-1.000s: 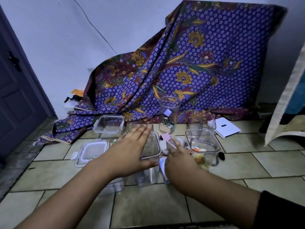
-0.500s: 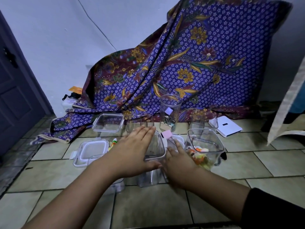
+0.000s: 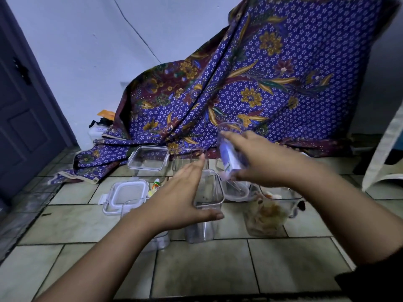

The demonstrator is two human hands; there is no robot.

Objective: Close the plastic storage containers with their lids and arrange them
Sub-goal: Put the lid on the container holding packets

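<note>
Several clear plastic containers stand on the tiled floor. My left hand (image 3: 178, 199) rests against the left side of a tall rectangular open container (image 3: 207, 205), fingers spread and thumb on its front rim. My right hand (image 3: 259, 162) grips a tall round clear container (image 3: 229, 153) with a white label, lifted and tilted leftward. A square open container (image 3: 149, 159) stands at the back left. A flat clip lid (image 3: 127, 192) lies at the left. To the right, an open container (image 3: 270, 212) holds colourful items, partly hidden by my right forearm.
A purple floral cloth (image 3: 250, 83) drapes against the wall behind the containers and spreads onto the floor. A dark door (image 3: 21, 118) is at the left. A shallow clear bowl (image 3: 236, 190) sits behind the tall container. A small tube (image 3: 156, 185) lies beside the lid.
My right hand rose from the floor beside the tall container, took the round labelled container from the back and tilted it. My left hand stayed on the rectangular container.
</note>
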